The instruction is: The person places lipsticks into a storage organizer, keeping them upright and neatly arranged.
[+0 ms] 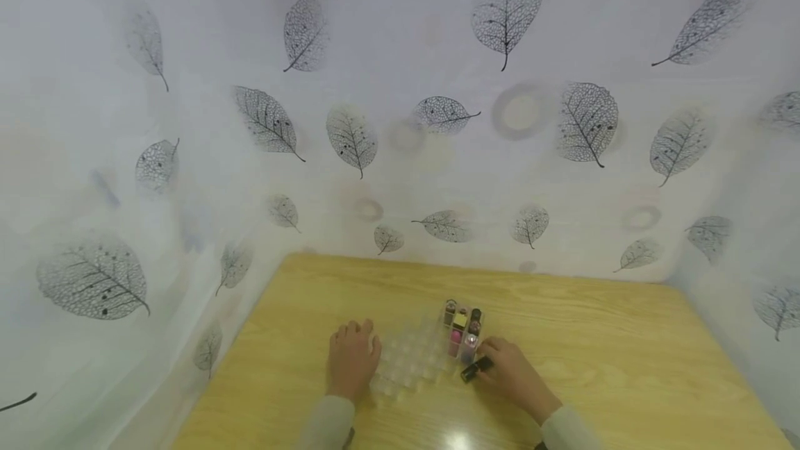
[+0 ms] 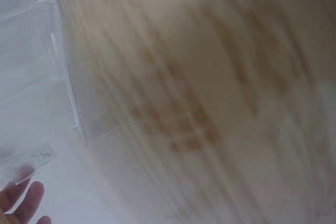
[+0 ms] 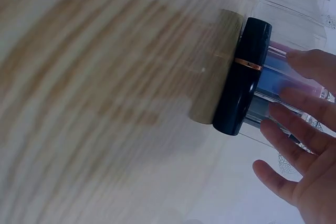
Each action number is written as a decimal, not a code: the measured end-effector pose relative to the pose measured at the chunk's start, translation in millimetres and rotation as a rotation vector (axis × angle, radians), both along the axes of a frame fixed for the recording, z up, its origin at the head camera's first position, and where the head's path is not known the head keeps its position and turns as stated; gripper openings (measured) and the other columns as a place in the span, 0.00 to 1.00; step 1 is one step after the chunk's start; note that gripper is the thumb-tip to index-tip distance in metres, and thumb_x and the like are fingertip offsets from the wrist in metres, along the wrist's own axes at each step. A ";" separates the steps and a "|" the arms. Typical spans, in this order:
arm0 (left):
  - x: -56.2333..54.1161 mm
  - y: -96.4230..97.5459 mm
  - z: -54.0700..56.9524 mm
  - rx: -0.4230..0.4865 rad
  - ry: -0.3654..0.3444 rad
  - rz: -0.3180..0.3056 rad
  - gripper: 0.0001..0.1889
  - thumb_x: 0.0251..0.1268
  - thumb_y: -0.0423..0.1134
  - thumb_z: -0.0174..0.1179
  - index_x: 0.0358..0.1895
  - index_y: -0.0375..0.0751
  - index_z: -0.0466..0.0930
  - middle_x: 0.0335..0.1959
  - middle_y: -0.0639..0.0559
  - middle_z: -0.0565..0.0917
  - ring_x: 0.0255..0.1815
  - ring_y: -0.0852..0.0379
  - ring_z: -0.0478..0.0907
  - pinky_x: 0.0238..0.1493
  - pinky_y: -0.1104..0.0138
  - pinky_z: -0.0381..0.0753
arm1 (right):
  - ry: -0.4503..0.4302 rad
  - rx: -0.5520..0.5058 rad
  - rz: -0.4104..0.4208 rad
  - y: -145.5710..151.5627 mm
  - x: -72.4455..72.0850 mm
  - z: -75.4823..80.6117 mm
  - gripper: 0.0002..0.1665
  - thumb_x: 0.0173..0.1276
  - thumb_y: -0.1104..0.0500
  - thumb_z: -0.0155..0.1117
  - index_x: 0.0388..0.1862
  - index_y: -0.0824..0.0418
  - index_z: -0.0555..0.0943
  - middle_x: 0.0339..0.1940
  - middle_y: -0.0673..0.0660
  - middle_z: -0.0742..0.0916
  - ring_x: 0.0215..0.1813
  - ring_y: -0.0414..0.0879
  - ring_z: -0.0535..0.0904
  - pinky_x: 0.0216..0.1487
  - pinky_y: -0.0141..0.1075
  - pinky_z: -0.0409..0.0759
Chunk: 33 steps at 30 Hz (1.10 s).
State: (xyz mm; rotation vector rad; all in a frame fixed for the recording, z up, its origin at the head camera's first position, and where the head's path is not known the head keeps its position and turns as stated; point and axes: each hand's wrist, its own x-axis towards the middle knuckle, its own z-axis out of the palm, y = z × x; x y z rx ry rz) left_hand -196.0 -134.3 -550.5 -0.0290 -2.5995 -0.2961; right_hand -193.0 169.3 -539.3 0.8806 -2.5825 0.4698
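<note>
A clear plastic lipstick organizer [image 1: 406,360] with many compartments stands on the table, its right end filled with several lipsticks [image 1: 460,319] in black, yellow and pink. My left hand [image 1: 353,360] is at its left side; in the left wrist view a fingertip overlaps a corner of the clear wall [image 2: 37,93]. A black lipstick tube [image 3: 242,77] with a thin gold band lies on the tabletop in front of the filled end. Beside the tube is my right hand [image 1: 512,373], its fingers [image 3: 304,129] loosely spread and not curled round it.
The light wooden table [image 1: 594,339] meets a pale curtain [image 1: 400,179] printed with dark leaves at its back and sides. A bright light reflection shows near the front edge.
</note>
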 end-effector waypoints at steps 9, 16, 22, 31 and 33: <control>-1.7 -1.5 -1.0 0.022 -0.047 0.000 0.14 0.58 0.45 0.58 0.45 0.46 0.79 0.33 0.48 0.78 0.35 0.52 0.74 0.45 0.53 0.76 | -0.120 0.073 -0.044 0.2 4.0 0.9 0.20 0.43 0.58 0.75 0.37 0.60 0.82 0.40 0.56 0.85 0.42 0.49 0.81 0.44 0.48 0.79; 0.7 -0.9 3.7 0.041 -0.065 -0.005 0.13 0.58 0.45 0.58 0.44 0.46 0.78 0.32 0.49 0.78 0.34 0.52 0.73 0.44 0.54 0.76 | -0.158 0.088 -0.044 0.2 4.4 -5.1 0.20 0.43 0.58 0.74 0.37 0.59 0.82 0.40 0.56 0.85 0.43 0.50 0.80 0.46 0.51 0.78; -0.5 -1.0 -1.9 0.038 -0.074 0.000 0.13 0.58 0.45 0.57 0.45 0.47 0.79 0.33 0.49 0.78 0.34 0.53 0.73 0.43 0.54 0.76 | -0.141 0.100 -0.045 -0.5 4.1 -11.9 0.18 0.44 0.58 0.74 0.36 0.58 0.82 0.39 0.55 0.85 0.43 0.50 0.80 0.46 0.51 0.78; 2.6 0.4 0.9 0.033 -0.064 0.006 0.12 0.58 0.45 0.58 0.44 0.46 0.79 0.33 0.49 0.79 0.33 0.52 0.74 0.42 0.54 0.76 | -0.184 0.147 -0.067 -1.9 9.0 -5.5 0.14 0.45 0.61 0.73 0.34 0.58 0.83 0.36 0.55 0.86 0.41 0.50 0.81 0.47 0.51 0.77; 3.0 0.7 2.0 0.035 -0.067 0.006 0.12 0.58 0.45 0.58 0.44 0.46 0.79 0.33 0.48 0.79 0.33 0.52 0.74 0.42 0.54 0.76 | -0.202 0.164 -0.075 -1.8 11.2 -3.4 0.13 0.45 0.61 0.72 0.33 0.58 0.83 0.34 0.54 0.86 0.39 0.49 0.81 0.46 0.49 0.78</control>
